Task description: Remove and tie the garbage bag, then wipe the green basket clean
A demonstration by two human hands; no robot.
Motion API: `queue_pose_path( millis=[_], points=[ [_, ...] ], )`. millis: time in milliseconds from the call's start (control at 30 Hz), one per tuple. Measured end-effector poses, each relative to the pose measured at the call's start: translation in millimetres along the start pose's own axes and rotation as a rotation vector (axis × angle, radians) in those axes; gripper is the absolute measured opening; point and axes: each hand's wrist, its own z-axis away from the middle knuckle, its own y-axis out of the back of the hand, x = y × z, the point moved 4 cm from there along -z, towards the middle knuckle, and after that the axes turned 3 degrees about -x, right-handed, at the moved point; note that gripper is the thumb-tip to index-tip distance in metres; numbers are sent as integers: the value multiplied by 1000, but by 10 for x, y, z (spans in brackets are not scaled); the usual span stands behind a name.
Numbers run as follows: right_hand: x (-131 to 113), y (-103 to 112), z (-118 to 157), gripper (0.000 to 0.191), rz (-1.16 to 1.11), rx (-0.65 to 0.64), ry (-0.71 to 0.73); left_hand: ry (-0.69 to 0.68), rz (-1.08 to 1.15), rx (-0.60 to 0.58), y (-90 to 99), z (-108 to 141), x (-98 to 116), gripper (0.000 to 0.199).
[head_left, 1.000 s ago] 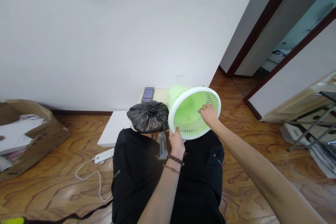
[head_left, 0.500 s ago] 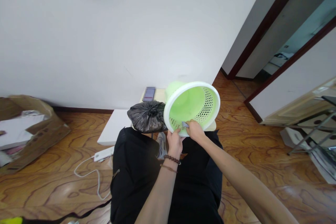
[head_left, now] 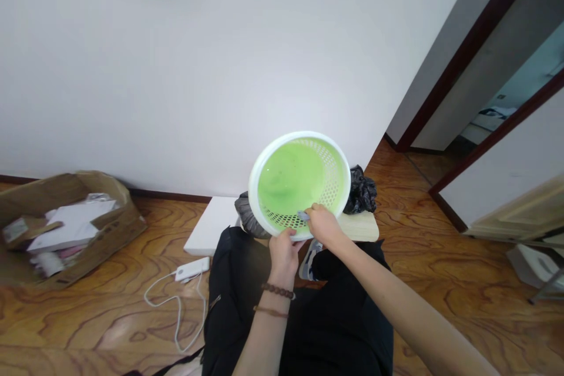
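A light green plastic basket (head_left: 291,179) with a white rim and perforated sides is tilted, its opening facing up toward me. My left hand (head_left: 283,252) grips the near rim, thumb inside and fingers underneath. Closed at the near right inner wall, my right hand (head_left: 323,223) holds a small grey piece (head_left: 303,215); its kind cannot be made out. Behind the basket's left side, a black plastic bag (head_left: 247,214) shows in part. Another crumpled black bag (head_left: 362,191) lies to the right on a pale wooden surface (head_left: 361,227).
An open cardboard box (head_left: 106,241) with papers and packaging stands on the left floor. A white flat box (head_left: 210,226) and a white power strip (head_left: 192,268) with a cable lie nearer. A white wall (head_left: 176,82) rises in front; a doorway is at right.
The basket has shifted left and turned to face me more, covering most of the left black bag. The crumpled bag at right has come into sight. Both hands keep their hold.
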Motion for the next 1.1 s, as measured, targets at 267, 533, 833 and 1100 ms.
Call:
queue_pose_path(
  millis=[267,533,833,1100],
  points=[
    [-68,-297,-1,24,1,-87,-60,-11,-83,77,195,-104,-37,38],
    [-169,51,-156,27,-8,-76,-10,-81,25,23,135,-30,210,38],
    [-483,-237,-286,28,33,-119,62,48,136,-91,389,-250,287,47],
    [-202,-148,-239,25,163,-96,136,38,145,-67,407,-368,48,46]
  ],
)
